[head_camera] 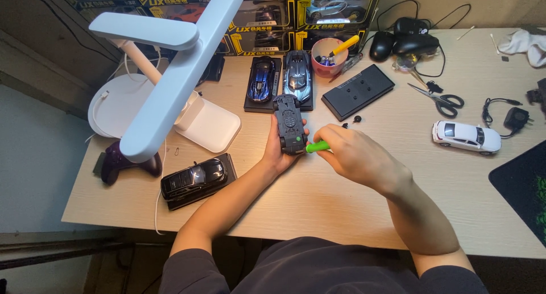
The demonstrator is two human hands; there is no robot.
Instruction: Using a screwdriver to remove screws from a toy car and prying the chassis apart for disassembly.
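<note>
Across the pale wooden desk (341, 208), seen from above, a person works at the centre of the frame. At far left a white desk lamp (170, 72) reaches over a dark purple game controller (122, 163) and a black model car (194, 178) on a black base. Just left of centre, the left hand (277, 154) is clamped around a dark toy car (289, 123) turned belly-up, its grey underside facing the camera; its long axis runs nearly straight up and down the frame, one end toward the person, the other toward the back of the desk. Touching its near end is a green-handled tool (317, 147), gripped in the closed right hand (355, 154). The hands sit close together. Along the upper edge, yellow-and-black window boxes (267, 15) holding model cars are stacked in a row. Before them stand a blue car (263, 78) and a silver car (297, 72), then a pink cup (329, 58), an empty black base (358, 91), scissors (441, 100) and, at right, a white car (466, 136).
</note>
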